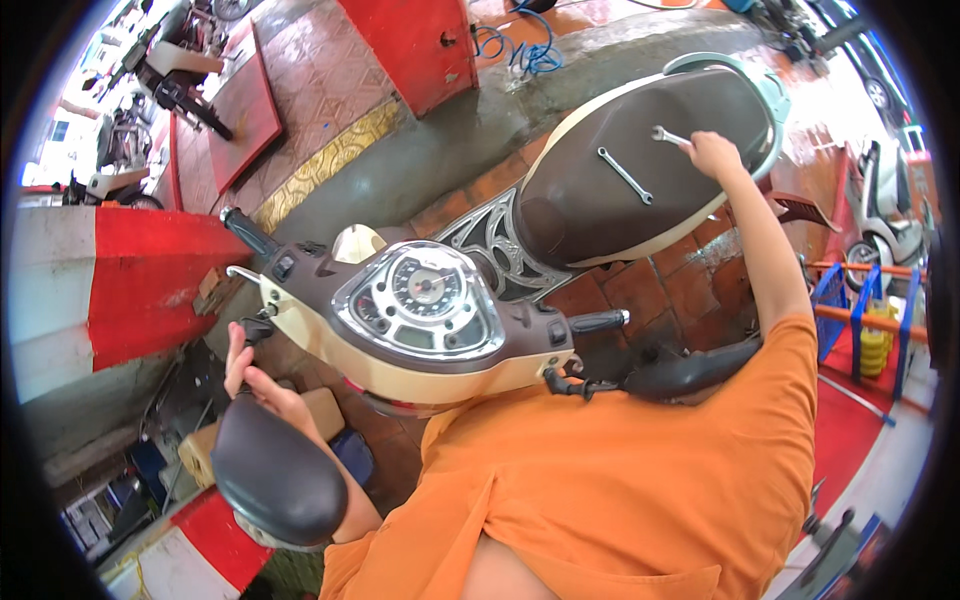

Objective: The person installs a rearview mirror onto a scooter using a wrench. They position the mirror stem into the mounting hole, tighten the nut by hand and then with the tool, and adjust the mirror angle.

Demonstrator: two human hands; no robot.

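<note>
A scooter with a brown and cream body stands before me, its dashboard facing up. My right hand, closed, grips a silver wrench over the brown seat. A second wrench lies on that seat, just left of the first. My left hand is beside the stem of the black mirror, its fingers stretched out and nothing seen in them. The mirror covers part of that wrist. The other mirror lies under my right arm.
Close to the left handlebar grip is a red and white panel. A red stand and coiled blue hose are at the back. A blue and orange rack stands at the right, near a parked white scooter.
</note>
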